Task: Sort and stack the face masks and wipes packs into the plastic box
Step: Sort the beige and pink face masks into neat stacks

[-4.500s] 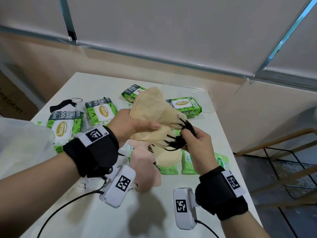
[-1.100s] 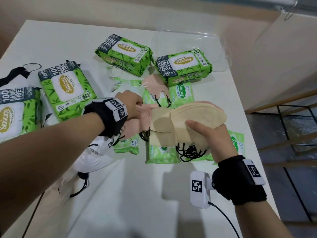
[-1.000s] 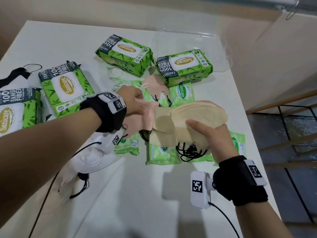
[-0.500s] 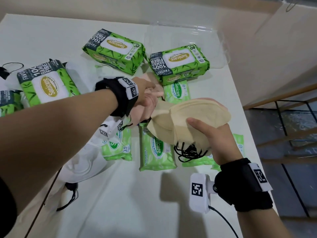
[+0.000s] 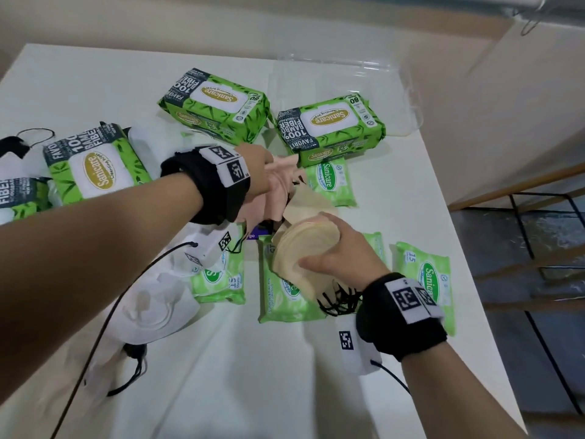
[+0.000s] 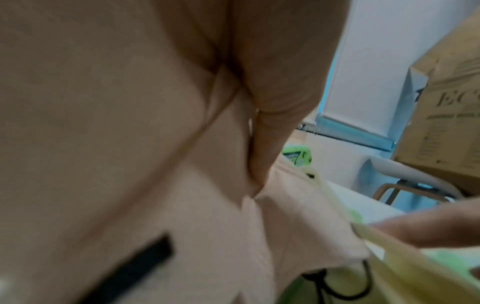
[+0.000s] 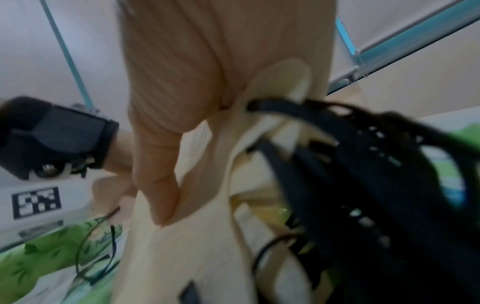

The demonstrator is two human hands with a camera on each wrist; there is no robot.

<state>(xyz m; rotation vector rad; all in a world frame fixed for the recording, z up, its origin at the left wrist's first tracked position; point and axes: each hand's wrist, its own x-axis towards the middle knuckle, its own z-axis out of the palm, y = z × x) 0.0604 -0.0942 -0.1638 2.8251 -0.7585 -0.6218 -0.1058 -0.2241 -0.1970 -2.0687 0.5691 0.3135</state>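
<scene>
The right hand point(image 5: 340, 255) grips a stack of beige masks point(image 5: 304, 248), the left hand point(image 5: 256, 172) pinches a pink mask point(image 5: 278, 198), its fingertips hidden behind blurred fabric.

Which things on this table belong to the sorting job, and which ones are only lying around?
Belong to the job:
- beige masks, held by the right hand
- pink masks, held by the left hand
- large wipes packs
- small wipes packs
- white masks
- clear plastic box

Only lying around:
- cardboard box
- metal railing
</scene>
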